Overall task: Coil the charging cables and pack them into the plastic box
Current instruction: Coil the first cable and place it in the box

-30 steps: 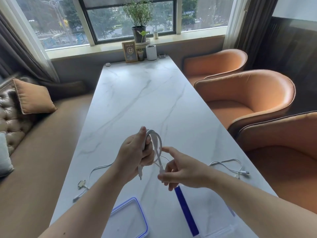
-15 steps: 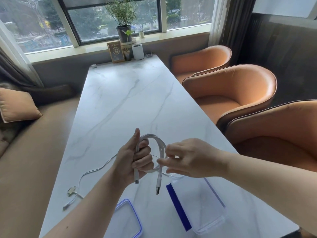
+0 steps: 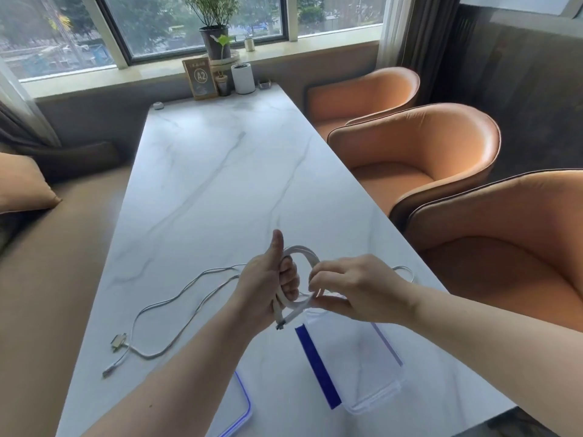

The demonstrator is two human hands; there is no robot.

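Above the near end of the white marble-patterned table (image 3: 220, 184), a flat white charging cable (image 3: 303, 249) wound into a small coil, held in the air between both hands. On the left side of the coil, the left hand (image 3: 263, 287): four fingers curled through the loop and closed tight on it, thumb straight and pointing up. On the right side, the right hand (image 3: 350, 287): fingers bent, thumb and fingertips apparently pinching the lower strand of the coil, with the exact contact hidden behind the knuckles. Below the left hand, two cable ends (image 3: 280, 321) hanging down. Just under the hands and a little nearer, standing on the table, a clear rectangular plastic box (image 3: 317, 369) with a blue edge strip, open at the top. Left of the box, at the bottom edge of the view, a clear lid with a blue rim (image 3: 244, 402), lying flat. Further left on the table, a loose thin white cable (image 3: 176, 299) in long curves, ending in a gold-coloured plug head (image 3: 119, 342). Behind the right wrist, part of another thin white cable (image 3: 407, 270). Along the right side of the table, three orange leather armchairs (image 3: 416, 152).
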